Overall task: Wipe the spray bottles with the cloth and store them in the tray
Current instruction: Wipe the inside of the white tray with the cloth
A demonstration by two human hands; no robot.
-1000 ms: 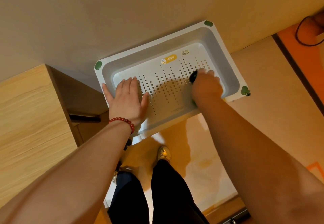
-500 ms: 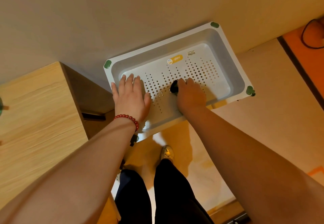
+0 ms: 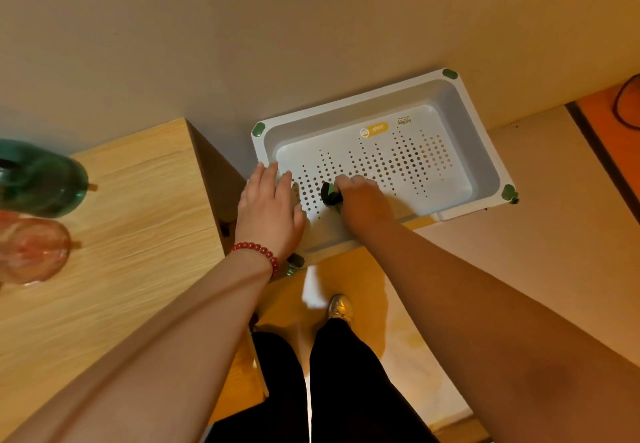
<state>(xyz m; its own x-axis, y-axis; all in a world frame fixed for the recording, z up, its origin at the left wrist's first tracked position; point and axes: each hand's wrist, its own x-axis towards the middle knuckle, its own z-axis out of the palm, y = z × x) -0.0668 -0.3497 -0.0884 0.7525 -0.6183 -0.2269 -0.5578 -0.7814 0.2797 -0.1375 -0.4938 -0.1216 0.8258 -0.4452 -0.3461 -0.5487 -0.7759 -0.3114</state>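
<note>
Flat left hand (image 3: 268, 207) presses the tray (image 3: 346, 115); right hand (image 3: 363, 204) grips a spray bottle (image 3: 329, 195).

**Left:** pale wood-grain surface (image 3: 138, 234). **Behind:** plain beige wall (image 3: 311, 26). **Below:** black trousers (image 3: 346, 390), one metallic shoe (image 3: 341, 307), glossy yellow-orange floor (image 3: 374, 304). **Far right:** what appears to be a dark looped cable (image 3: 623, 103).

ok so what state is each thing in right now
tray: no bottles in it
left hand: flat on the tray's left end
right hand: grips a dark green wad on the tray floor
green bottle: on the wooden top, outside the tray
pink bottle: beside it, outside too
</note>
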